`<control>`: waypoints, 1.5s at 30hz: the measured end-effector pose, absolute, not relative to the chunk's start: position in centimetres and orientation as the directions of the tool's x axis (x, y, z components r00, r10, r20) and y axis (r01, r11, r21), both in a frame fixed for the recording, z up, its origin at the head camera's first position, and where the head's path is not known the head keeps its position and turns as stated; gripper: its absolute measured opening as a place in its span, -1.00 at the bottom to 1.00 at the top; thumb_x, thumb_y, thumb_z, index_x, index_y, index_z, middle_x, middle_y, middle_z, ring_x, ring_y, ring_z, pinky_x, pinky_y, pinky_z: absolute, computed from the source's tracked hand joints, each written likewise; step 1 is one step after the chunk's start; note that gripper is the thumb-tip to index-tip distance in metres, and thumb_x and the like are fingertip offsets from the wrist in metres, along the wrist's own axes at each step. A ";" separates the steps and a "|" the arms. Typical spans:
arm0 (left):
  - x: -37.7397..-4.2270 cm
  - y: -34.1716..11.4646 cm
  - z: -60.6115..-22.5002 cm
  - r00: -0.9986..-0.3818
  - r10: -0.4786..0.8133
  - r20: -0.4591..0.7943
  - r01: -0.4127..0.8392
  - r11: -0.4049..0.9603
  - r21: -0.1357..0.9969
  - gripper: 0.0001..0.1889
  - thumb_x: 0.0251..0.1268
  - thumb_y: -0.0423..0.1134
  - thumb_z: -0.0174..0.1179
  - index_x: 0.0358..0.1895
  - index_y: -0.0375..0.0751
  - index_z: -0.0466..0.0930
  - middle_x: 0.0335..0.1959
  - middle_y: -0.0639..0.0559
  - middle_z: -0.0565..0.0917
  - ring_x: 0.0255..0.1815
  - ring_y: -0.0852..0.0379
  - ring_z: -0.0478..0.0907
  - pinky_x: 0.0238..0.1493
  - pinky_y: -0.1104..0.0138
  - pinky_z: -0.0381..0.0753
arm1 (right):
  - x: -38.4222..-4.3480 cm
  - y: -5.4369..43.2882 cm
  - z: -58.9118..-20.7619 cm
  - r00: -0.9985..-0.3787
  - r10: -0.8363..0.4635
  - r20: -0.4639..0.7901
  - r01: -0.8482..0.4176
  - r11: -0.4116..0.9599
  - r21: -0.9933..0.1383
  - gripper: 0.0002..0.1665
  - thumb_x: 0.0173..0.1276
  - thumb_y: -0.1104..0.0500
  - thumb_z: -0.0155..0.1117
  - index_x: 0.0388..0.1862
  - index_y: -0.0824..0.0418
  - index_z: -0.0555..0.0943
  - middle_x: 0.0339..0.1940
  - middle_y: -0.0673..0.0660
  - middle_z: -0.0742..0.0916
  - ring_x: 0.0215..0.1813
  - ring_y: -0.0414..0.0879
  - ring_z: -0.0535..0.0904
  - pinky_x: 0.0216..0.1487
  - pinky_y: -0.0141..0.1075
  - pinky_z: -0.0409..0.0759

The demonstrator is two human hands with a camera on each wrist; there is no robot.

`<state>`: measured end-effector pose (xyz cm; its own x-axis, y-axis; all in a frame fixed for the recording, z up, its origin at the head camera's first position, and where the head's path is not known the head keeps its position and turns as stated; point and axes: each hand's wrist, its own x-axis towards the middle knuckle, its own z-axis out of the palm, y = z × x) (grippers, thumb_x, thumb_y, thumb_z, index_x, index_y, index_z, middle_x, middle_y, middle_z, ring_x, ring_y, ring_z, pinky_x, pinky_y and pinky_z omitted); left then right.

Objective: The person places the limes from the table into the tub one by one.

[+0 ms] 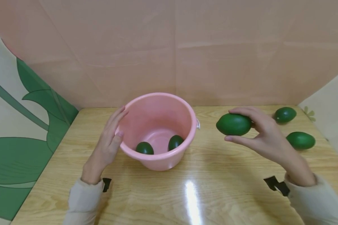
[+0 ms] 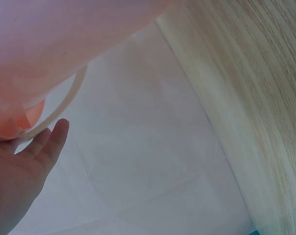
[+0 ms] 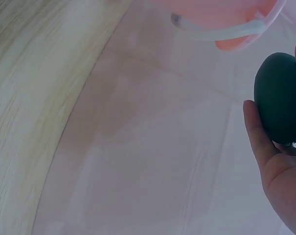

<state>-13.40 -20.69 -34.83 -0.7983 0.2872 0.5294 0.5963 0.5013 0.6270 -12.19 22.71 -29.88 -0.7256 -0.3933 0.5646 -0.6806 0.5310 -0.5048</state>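
A creased, pinkish-tan backdrop (image 1: 174, 53) spans twelve o'clock in the head view. In front of it spreads the counter (image 1: 146, 193), pale yellow with long wood grain. A leafy panel (image 1: 39, 153), green on off-white, edges it at nine o'clock.

The pink bucket (image 1: 160, 107), taken as the clock's centre, stands upright on the counter: round mouth, smooth glossy wall, rolled rim, narrowing towards the base. In the right wrist view its pale handle (image 3: 226, 33) curves across the side.

Of the hands, the left hand (image 1: 108, 140) is at nine o'clock, fingers nearly straight and resting against the bucket's rim, thumb touching it lower down. The right hand (image 1: 267, 137), at three o'clock, is raised over the counter, thumb and fingers parted by one fruit's thickness and pinching it.

That held fruit (image 1: 233, 125) is near the bucket but apart from it: a plump, smooth, deep green oval with a soft sheen, tapering to a blunt tip towards nine o'clock. Two similar ones lie on the counter beyond the right hand, the lower fruit (image 1: 300, 140) around three o'clock and the upper fruit (image 1: 285, 115) slightly before it. Inside the bucket, one fruit (image 1: 145, 147) sits at seven o'clock and another fruit (image 1: 175, 142) between four and five, both partly hidden by the rim.
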 end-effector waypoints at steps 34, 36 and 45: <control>-13.4 -20.8 -34.8 -0.795 0.289 0.533 0.600 0.504 0.621 -0.38 0.37 -0.25 -0.18 0.52 -0.12 0.21 0.59 -0.09 0.13 0.60 -0.12 0.04 0.45 -0.33 0.12 | -12.8 18.8 -28.6 -0.698 -0.434 0.569 -0.712 0.503 -0.490 -0.05 -0.16 0.40 0.64 0.32 0.15 0.52 0.20 0.13 0.61 0.08 -0.40 0.51 0.00 -0.68 0.54; -13.4 -20.8 -34.9 -0.794 0.290 0.534 0.602 0.502 0.621 -0.38 0.36 -0.26 -0.17 0.52 -0.13 0.21 0.59 -0.12 0.13 0.60 -0.12 0.04 0.45 -0.33 0.12 | -12.9 18.5 -28.5 -0.701 -0.438 0.564 -0.710 0.505 -0.490 -0.05 -0.14 0.39 0.63 0.33 0.16 0.51 0.21 0.14 0.61 0.09 -0.39 0.51 0.01 -0.68 0.54; -13.5 -20.8 -34.9 -0.793 0.291 0.535 0.604 0.491 0.628 -0.38 0.37 -0.27 -0.17 0.52 -0.12 0.21 0.59 -0.10 0.13 0.60 -0.12 0.04 0.45 -0.33 0.11 | -13.3 17.3 -28.2 -0.700 -0.443 0.560 -0.709 0.529 -0.467 -0.07 -0.09 0.30 0.64 0.34 0.08 0.51 0.23 0.09 0.61 0.11 -0.28 0.52 0.04 -0.67 0.50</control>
